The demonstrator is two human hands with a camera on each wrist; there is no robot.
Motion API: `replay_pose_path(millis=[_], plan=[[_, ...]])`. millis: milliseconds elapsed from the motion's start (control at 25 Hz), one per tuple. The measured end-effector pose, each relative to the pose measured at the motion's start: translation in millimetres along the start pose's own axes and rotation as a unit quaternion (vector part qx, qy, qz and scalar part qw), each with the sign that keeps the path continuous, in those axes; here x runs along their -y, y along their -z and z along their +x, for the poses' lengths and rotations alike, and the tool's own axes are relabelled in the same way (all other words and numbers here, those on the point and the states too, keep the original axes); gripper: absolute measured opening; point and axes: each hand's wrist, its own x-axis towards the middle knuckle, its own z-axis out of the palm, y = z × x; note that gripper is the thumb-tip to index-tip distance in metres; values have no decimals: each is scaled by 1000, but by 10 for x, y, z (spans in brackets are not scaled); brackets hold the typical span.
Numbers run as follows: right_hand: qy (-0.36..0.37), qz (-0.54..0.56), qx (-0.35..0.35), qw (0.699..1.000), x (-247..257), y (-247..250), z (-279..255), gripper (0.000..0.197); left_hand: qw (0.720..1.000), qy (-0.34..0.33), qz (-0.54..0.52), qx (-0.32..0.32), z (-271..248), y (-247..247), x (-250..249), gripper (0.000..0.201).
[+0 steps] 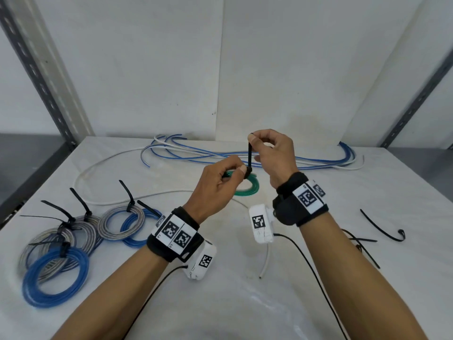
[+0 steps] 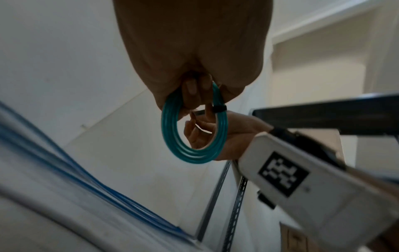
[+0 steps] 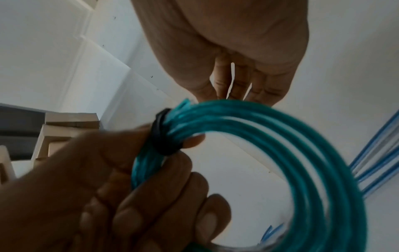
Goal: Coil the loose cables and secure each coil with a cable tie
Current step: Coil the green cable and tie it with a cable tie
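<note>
Done: several tied coils [image 1: 73, 244] lie at the table's [image 1: 245, 303] left.
In hand: green coil [image 1: 247, 186], above the table centre; black tie [image 1: 249, 157] looped on, apparently not yet snug.
Left hand [image 1: 215, 185]: pinches coil beside the tie's head.
Right hand [image 1: 274, 153]: raised, pinching the tie's tail upward.
Left: loose blue and white cables [image 1: 245, 155] at the back; spare ties [image 1: 382, 229] at right.

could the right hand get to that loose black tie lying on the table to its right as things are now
Probably not right away. The path to the loose tie looks free, but the right hand is pinching the tail of the tie on the green coil.
</note>
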Motion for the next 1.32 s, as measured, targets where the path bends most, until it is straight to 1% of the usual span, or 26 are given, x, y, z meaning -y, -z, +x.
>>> replay_pose_path(millis=[120,200,400,520,600,680,760,800,880,920,960,1040,1160,1240,1320], plan=[[-40,96,44,994,13,-18,-77,4,998,28,-37,-30,20,-15,-35,28],[-36,114,56,991,58,-4,-107,5,996,40,-65,-51,10,-48,-69,34],[22,171,16,985,114,19,-111,7,993,59,-93,-39,-4,-90,-72,30],[20,176,-3,984,97,-62,-104,9,991,79,-102,-40,-22,-83,-71,30],[9,160,5,987,75,-112,-112,8,991,81,-95,-35,-49,-53,-50,29],[7,125,26,992,79,-97,-124,6,994,72,-81,-17,-58,-8,-82,29],[12,101,64,993,130,-42,-162,7,995,71,-71,2,-47,88,-146,27],[15,120,93,988,185,-4,-182,8,995,67,-75,10,-20,144,-178,27],[12,206,152,966,341,35,-264,12,993,53,-101,27,16,289,-253,25],[20,234,167,958,420,35,-304,14,992,44,-112,28,22,364,-271,25],[40,234,168,957,504,14,-344,14,992,39,-116,18,20,445,-289,28],[100,188,149,966,657,-84,-426,10,993,60,-100,-17,-27,597,-344,34],[160,111,130,972,788,-291,-541,11,993,112,-2,-29,-170,831,-488,37],[172,80,133,973,793,-411,-612,12,989,145,36,-22,-288,1005,-558,27],[176,77,133,972,783,-508,-675,12,981,191,36,-2,-410,1184,-640,19]])
